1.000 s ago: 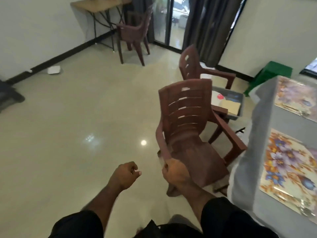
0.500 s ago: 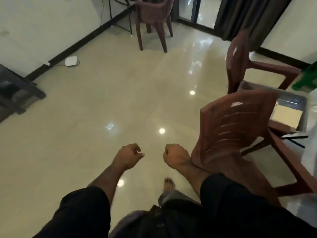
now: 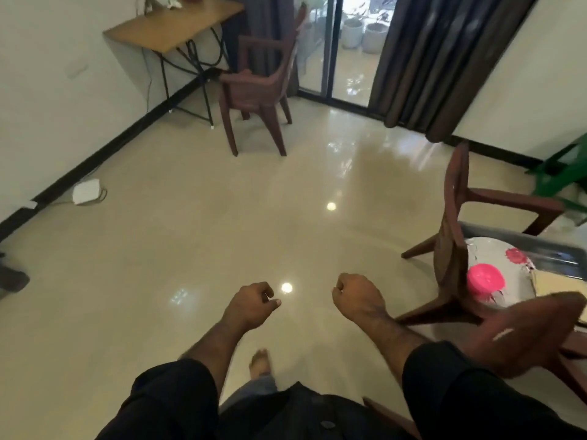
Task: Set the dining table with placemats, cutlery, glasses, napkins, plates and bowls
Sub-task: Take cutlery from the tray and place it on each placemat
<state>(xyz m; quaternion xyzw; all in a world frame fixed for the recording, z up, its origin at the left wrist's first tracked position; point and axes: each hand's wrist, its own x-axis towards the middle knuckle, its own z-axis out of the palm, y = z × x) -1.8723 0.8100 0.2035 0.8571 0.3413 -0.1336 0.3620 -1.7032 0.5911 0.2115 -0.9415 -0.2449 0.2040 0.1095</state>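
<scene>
Hands held forward over the floor (image 3: 197,236); left hand (image 3: 251,304) and right hand (image 3: 357,300) both curled into empty fists.

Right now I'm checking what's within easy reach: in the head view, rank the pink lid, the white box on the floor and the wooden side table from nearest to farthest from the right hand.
From the right hand:
1. Pink lid, just to its right, in the tray on the chair.
2. White box, far left on the floor by the wall.
3. Wooden side table, at the far left wall.
</scene>
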